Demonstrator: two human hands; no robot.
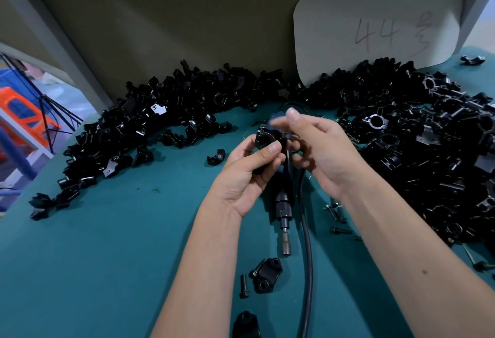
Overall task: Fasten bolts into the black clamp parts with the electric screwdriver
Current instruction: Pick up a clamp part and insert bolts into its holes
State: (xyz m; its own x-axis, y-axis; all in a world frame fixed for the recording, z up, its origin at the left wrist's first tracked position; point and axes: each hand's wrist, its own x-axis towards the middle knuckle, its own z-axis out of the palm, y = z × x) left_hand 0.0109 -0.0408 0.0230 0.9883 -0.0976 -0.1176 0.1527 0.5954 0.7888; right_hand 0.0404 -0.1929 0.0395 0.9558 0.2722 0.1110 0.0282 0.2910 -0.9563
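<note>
1. Black clamp part (267, 140), a ring-shaped piece with a round bore and a glossy dark finish, sits at the centre of the frame, held up above the table
2. Left hand (249, 174) grips that clamp part, thumb across its front and fingers curled behind it
3. Right hand (318, 147) is just right of the clamp part, its raised fingers blurred; whether they pinch a bolt cannot be told
4. Electric screwdriver (282, 203) lies on the teal table (107, 257) directly below the hands, its metal bit end pointing toward the bottom of the frame
5. Black cable (308, 257) runs beside the screwdriver, down to the lower edge
6. Flat clamp plate (266, 274) with two holes lies below the bit, and a loose bolt (244, 285) lies just left of it
7. Another dark part (246, 325) sits at the bottom edge, partly cut off
8. More loose bolts (337, 219) are scattered lower right of the hands, near the right forearm
9. Heaps of black clamp pieces (160, 112) arc across the table from the left side, behind the hands, to a larger pile (428, 150) at the right
10. Grey sheet (375, 24) marked "44" leans against the back wall at the upper right
</note>
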